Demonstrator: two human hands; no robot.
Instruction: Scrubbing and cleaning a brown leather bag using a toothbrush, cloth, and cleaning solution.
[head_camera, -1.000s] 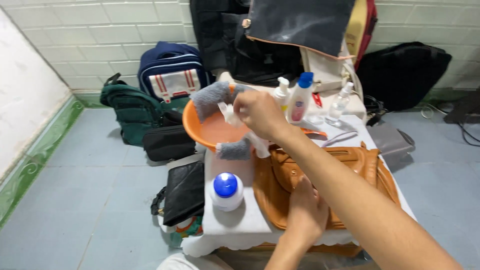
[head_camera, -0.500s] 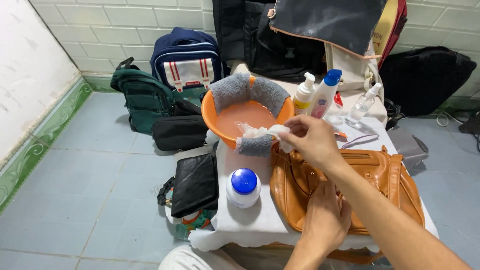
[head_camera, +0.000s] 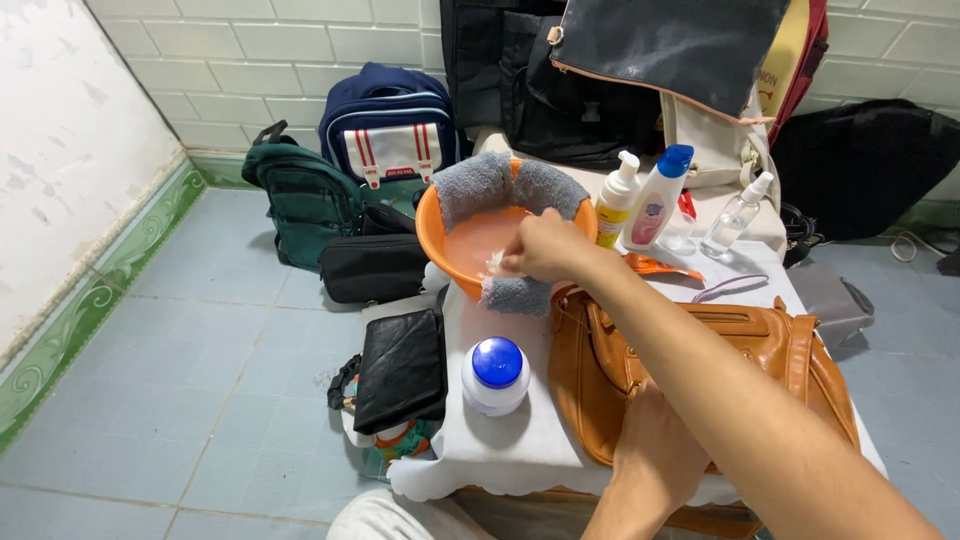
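We count from the biggest down. One white-clothed table (head_camera: 520, 450) carries the work. One tan leather handbag (head_camera: 700, 350) lies on it at about four o'clock from the table's middle. One orange basin (head_camera: 445, 235) stands at twelve o'clock, with three grey cloths over its rim: two at the far side (head_camera: 470, 185) and one at the near edge (head_camera: 515, 295). Three bottles stand at two o'clock (a white pump bottle (head_camera: 615, 200), a blue-capped one (head_camera: 658, 200) and a clear spray bottle (head_camera: 735, 215)). One white jar with a blue lid (head_camera: 496, 375) sits at seven o'clock, just beside the handbag. On the floor at ten o'clock we see one navy backpack (head_camera: 390, 125), one green backpack (head_camera: 305, 200) and one black pouch (head_camera: 375, 265); one black wallet-like case (head_camera: 403, 370) hangs at the table's nine o'clock edge.

Our right hand (head_camera: 545, 250) reaches over the basin's near rim, fingers curled closed around a small white wad (head_camera: 495, 265), just above the near grey cloth. Our left hand (head_camera: 655, 455) rests flat on the handbag's near side, fingers loosely spread, gripping nothing that we can make out.
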